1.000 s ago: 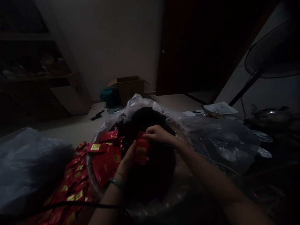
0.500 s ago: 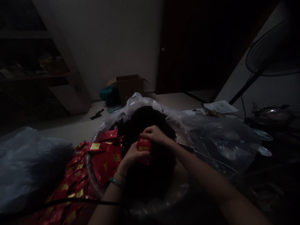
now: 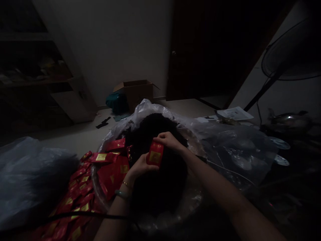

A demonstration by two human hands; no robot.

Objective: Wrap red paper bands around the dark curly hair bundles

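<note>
The fingers of the right hand [image 3: 170, 142] are pinched together on the top edge of the red packet [image 3: 155, 154]. The fingers of the left hand [image 3: 141, 165] close on its lower left part, with one digit extended along the bottom edge; the digits behind the packet are hidden. The packet is held upright between both hands, its gold panel visible, above the dark loose material [image 3: 160, 190].

Directly below the fingers, the dark loose material is heaped within a clear plastic liner [image 3: 145, 108], which is gathered around the far rim. At the left wrist, a thin gold bracelet [image 3: 126, 183] sits nearer the hand than a green bangle [image 3: 121, 193].

To the left of the fingers, larger red pouches [image 3: 112, 177] lie at the near left side of the heap. Farther left, small red packets [image 3: 80, 187] with gold labels form a pile, and beyond them is a translucent plastic bag [image 3: 30, 170]. A black cable [image 3: 90, 213] crosses in front of the left forearm.

To the right of the fingers, plastic sheeting [image 3: 235, 144] spreads outward. Outermost, an open cardboard box [image 3: 139, 92] stands beyond the heap, and a fan [image 3: 288, 57] stands at far right.
</note>
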